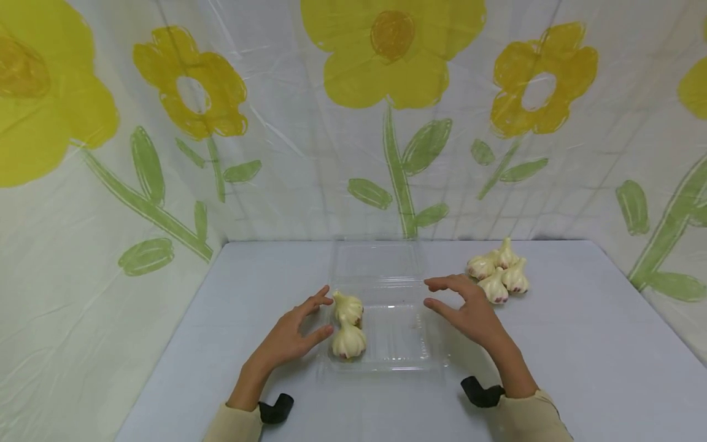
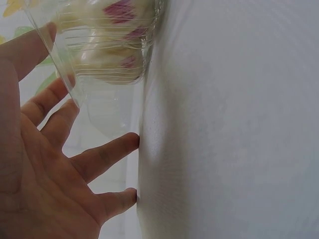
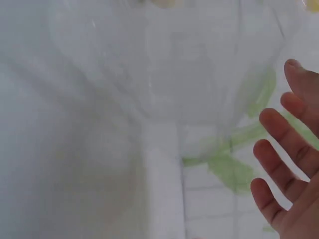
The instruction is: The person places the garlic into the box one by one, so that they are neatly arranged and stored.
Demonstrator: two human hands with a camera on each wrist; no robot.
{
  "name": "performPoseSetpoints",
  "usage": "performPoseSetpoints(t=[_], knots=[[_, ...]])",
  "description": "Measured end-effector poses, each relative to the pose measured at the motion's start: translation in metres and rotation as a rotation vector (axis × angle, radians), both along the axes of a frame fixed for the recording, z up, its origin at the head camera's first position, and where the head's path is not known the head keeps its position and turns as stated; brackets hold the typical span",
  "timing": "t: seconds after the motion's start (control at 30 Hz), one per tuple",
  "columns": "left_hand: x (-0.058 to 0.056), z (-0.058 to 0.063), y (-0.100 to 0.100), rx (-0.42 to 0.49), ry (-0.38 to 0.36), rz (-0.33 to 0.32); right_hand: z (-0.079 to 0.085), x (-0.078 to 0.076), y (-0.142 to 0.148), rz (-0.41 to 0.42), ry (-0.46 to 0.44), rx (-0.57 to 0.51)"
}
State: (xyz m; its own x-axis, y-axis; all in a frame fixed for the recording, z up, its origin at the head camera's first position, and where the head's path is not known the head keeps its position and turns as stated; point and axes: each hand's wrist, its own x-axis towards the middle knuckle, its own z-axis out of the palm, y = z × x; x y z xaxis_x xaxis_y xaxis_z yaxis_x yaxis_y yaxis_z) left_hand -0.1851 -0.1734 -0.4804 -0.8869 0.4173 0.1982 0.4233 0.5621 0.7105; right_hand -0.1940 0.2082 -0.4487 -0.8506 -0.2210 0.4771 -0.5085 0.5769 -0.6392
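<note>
A clear plastic clamshell container (image 1: 393,331) lies with its lid (image 1: 378,260) folded back. Two garlic bulbs (image 1: 348,341) sit in its left side, one behind the other. At the left wall is my left hand (image 1: 289,336), its fingers spread; in the left wrist view, some fingertips (image 2: 68,79) meet the container's rim and others come down to the table. My right hand (image 1: 471,312) hovers by the right edge with fingers and thumb apart, holding nothing. In the right wrist view, its relaxed fingers (image 3: 284,133) stand off from the blurred container wall.
Several more garlic bulbs (image 1: 499,271) are clustered at the back right of the white table (image 1: 574,344), just behind my right hand. A flower-printed sheet (image 1: 287,184) hangs along the table's far edge and sides.
</note>
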Motion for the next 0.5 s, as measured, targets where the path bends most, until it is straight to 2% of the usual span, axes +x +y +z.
performPoseSetpoints(t=[0.3, 0.5], knots=[[0.000, -0.001, 0.000, -0.004, 0.008, 0.004, 0.001, -0.001, 0.041, -0.202, -0.075, -0.016], [0.000, -0.001, 0.000, -0.006, 0.006, 0.006, -0.004, 0.000, 0.064, -0.271, -0.049, -0.024]])
